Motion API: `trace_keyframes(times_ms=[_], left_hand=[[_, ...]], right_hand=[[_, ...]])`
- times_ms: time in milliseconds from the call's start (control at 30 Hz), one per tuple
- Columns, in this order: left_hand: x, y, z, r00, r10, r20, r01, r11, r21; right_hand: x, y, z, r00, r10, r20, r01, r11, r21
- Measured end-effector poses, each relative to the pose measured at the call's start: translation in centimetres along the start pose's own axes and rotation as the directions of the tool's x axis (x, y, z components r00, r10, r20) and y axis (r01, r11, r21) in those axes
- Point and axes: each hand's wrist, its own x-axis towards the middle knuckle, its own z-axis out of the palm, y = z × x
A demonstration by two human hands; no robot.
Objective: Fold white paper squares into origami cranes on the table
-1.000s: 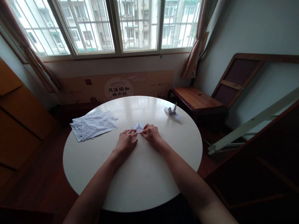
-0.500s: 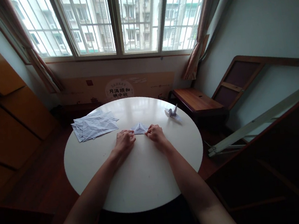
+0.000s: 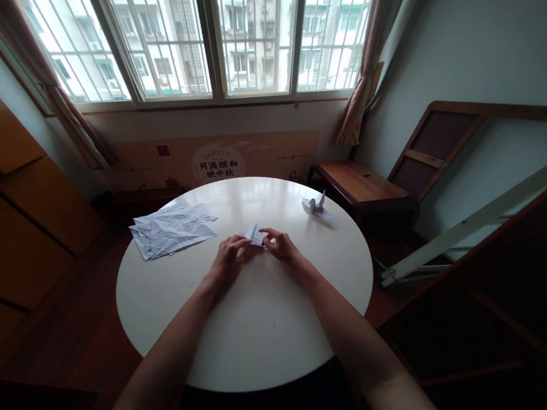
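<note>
both hands pinching the small folded white paper piece [image 3: 253, 235] on the round white counter [image 3: 248, 316]: left hand [image 3: 230, 259] grip and right hand [image 3: 280, 248] grip both closed on it.

forearms [image 3: 172, 353]: bare to frame edge | left hand [image 3: 229, 259]: bare | right hand [image 3: 282, 248]: bare

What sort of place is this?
Likely a room in a flat: a round white table, a wide barred window with curtains, a wooden bench nearby. The left hand and right hand hold folded paper.
</note>
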Motion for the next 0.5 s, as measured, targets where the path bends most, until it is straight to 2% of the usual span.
trace_keyframes(times_ms=[233, 367, 500], left_hand=[[-0.3, 1.2, -0.5, 0.986, 0.146, 0.075, -0.135, 0.981, -0.138], [-0.3, 1.5, -0.7, 0.986, 0.147, 0.072, -0.135, 0.979, -0.150], [-0.3, 0.8, -0.2, 0.990, 0.140, 0.023, -0.134, 0.973, -0.186]], right_hand=[[-0.2, 0.8, 0.3, 0.992, -0.107, -0.066, 0.097, 0.985, -0.144], [-0.3, 0.5, 0.1, 0.993, -0.086, -0.082, 0.067, 0.976, -0.207], [-0.3, 0.5, -0.2, 0.995, 0.002, -0.101, -0.029, 0.964, -0.265]])
